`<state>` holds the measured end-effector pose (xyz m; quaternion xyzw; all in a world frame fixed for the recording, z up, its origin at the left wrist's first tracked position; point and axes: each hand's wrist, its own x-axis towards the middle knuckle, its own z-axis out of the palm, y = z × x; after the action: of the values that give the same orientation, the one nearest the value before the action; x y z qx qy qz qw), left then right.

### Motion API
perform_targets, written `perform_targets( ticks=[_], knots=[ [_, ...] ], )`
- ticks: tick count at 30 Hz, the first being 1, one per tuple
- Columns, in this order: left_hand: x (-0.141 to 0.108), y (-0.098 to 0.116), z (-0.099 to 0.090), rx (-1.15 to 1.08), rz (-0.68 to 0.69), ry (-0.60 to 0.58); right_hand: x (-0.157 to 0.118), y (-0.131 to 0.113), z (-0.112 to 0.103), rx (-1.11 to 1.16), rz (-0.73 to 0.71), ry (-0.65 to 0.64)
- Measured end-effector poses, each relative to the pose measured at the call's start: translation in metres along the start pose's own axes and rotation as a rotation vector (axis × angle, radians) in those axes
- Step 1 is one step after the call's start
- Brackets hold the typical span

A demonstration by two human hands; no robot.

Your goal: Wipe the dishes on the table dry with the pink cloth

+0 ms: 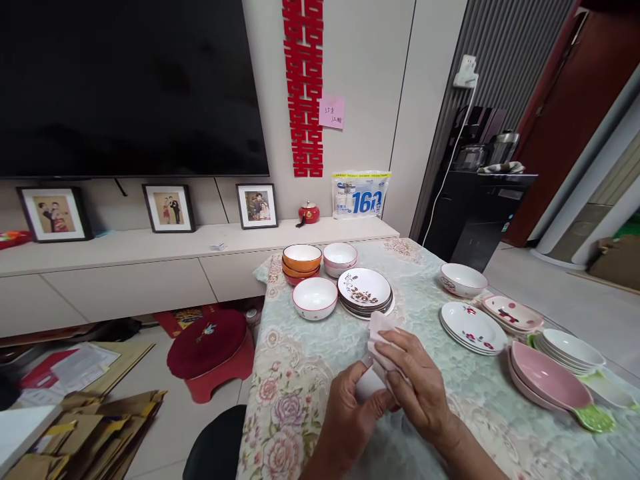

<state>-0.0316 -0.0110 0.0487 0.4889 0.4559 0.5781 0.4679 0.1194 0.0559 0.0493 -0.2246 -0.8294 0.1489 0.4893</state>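
Near the table's front, my left hand (353, 407) grips a small white dish (369, 385), its fingers wrapped round the edge. My right hand (413, 377) is closed on a pale pinkish cloth (381, 328) and presses it against the dish. Most of the dish is hidden by both hands. Just beyond them is a stack of plates (364, 288) with a brown flower pattern, beside a white bowl with a red rim (315, 298). Orange bowls (301, 256) and a pink-rimmed bowl pair (340, 257) stand behind.
On the right of the flowered tablecloth (285, 413) are a bowl (464, 280), flowered plates (473, 325), oval dishes (513, 312), small white plates (573, 348) and pink dishes with green handles (547, 375). A red stool (213, 347) stands left of the table.
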Motion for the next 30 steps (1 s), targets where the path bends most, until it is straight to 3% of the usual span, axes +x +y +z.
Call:
perform_targets(
  ticks=[2,8,10,12,15,21,25,27,30],
  knots=[
    [-0.001,-0.003,0.000,-0.018,-0.020,-0.033,0.002,0.006,-0.002,0.109,0.135,0.071],
    [0.000,-0.009,0.002,-0.481,-0.141,-0.013,0.012,0.021,0.007,0.784,0.957,0.378],
    [0.002,-0.009,0.005,-0.595,-0.134,0.018,0.013,0.020,0.013,0.923,1.118,0.412],
    [0.003,-0.011,0.007,-0.636,-0.117,0.052,0.012,0.020,0.017,0.978,1.180,0.385],
    [0.004,-0.016,0.007,-0.548,-0.086,0.089,0.009,0.020,0.017,0.838,1.053,0.351],
    [0.001,-0.011,0.002,-0.126,-0.063,0.076,0.002,0.006,0.011,0.145,0.374,0.136],
    [0.000,-0.003,0.002,0.072,-0.013,0.108,-0.001,-0.006,0.010,-0.078,-0.003,-0.009],
    [0.000,-0.001,0.001,0.123,0.024,0.102,0.000,-0.005,0.007,-0.066,-0.048,-0.019],
    [-0.002,-0.001,0.000,0.124,0.036,0.031,0.004,0.005,0.001,0.093,0.180,0.087]
  ],
)
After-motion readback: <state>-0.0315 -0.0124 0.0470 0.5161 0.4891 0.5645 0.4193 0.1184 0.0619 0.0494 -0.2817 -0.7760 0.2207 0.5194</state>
